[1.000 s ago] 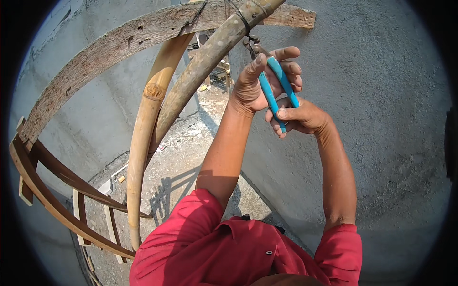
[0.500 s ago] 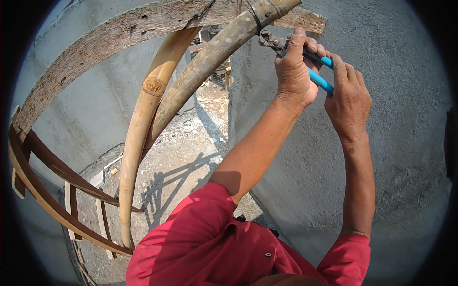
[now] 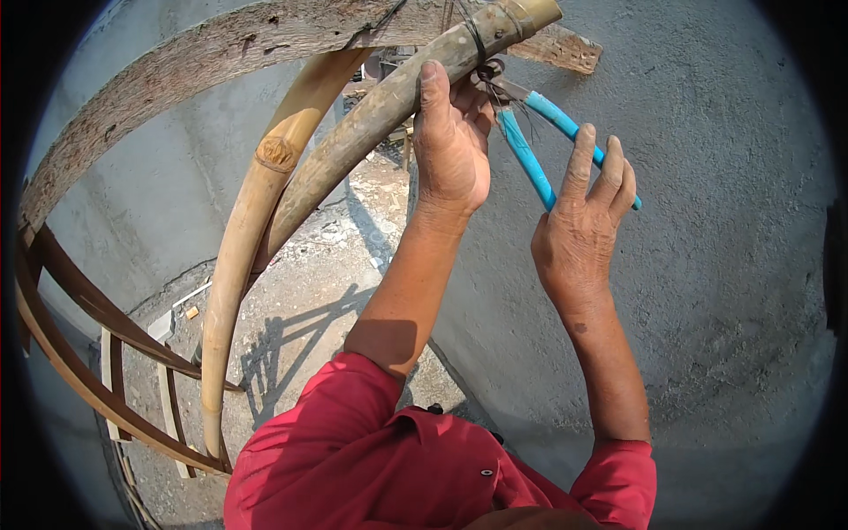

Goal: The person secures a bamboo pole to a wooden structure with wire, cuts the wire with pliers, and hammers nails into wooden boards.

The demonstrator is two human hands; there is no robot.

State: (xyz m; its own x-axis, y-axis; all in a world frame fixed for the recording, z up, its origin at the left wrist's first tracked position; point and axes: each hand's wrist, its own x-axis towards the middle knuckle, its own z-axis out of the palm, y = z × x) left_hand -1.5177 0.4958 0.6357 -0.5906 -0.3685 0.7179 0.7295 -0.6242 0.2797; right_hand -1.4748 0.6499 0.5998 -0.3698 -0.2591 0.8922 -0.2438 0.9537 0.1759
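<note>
A pair of pincers (image 3: 527, 162) with blue handles spread apart has its jaws at a dark wire tie (image 3: 488, 72) around a slanting bamboo pole (image 3: 375, 115). My right hand (image 3: 583, 225) holds the handles, its fingers over the right one and the left one running beside the thumb side. My left hand (image 3: 452, 159) grips the bamboo pole just below the tie. Its thumb lies along the pole's near face, while the fingertips are partly hidden beside the wire. Loose wire ends hang by the jaws. The pole crosses a rough wooden beam (image 3: 291, 31).
A second bamboo pole (image 3: 234, 238) stands upright at left, beneath the beam. Wooden ladder-like rails (image 3: 88, 389) lie at lower left. A grey plastered wall (image 3: 724, 265) fills the right side. Far below is a ground (image 3: 340, 252) with rubble and shadows.
My left hand has left the pincers and moved left onto the bamboo pole. The handles have spread wider, and my right hand has shifted down and left.
</note>
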